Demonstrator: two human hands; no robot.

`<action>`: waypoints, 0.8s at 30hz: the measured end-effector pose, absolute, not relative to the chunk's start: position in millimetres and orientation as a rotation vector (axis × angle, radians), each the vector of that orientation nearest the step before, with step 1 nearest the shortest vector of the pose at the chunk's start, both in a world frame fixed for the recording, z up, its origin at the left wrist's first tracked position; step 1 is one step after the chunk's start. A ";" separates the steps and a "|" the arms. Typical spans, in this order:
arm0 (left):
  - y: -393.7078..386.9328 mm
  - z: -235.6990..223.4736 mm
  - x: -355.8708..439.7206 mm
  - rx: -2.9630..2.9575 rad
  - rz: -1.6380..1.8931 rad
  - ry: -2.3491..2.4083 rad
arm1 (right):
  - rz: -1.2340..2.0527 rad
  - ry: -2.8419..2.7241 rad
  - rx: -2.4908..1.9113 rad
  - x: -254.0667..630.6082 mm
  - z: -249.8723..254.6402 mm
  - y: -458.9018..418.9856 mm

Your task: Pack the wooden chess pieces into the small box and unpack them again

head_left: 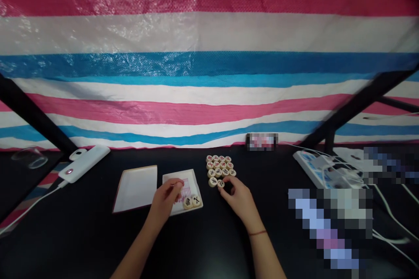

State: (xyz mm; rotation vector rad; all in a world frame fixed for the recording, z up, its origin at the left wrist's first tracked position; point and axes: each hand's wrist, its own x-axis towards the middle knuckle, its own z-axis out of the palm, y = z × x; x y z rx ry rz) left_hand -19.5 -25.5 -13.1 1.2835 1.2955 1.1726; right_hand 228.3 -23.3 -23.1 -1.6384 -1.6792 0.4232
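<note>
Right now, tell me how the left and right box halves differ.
The left half shows a plain white inside; the right half shows pink markings. The left half has a dark red edge; the right half's walls look white. Two round pieces show in the right half, none in the left. Both lie on the black table.

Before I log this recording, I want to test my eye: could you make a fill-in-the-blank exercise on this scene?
1. The hand touching a round cream disc in the nearest row is the person's ___ one.
2. The white-lined rectangular lid lies to the ___ of the shallow white box.
3. Discs visible in the box bear characters coloured ___.
4. The two farthest rows of discs bear characters coloured ___.

Missing words: right; left; black; red.
</note>
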 end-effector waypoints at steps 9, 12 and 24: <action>-37.3 -12.8 -10.5 1.729 0.949 1.217 | 0.533 -1.803 -1.067 166.1 0.5 -43.1; -39.6 -21.6 -10.9 1.980 0.923 1.227 | 0.612 -1.772 -1.028 154.0 1.1 -47.2; -37.2 -10.2 -17.0 2.406 0.912 1.406 | 0.350 -1.421 -1.393 198.9 -14.9 -27.0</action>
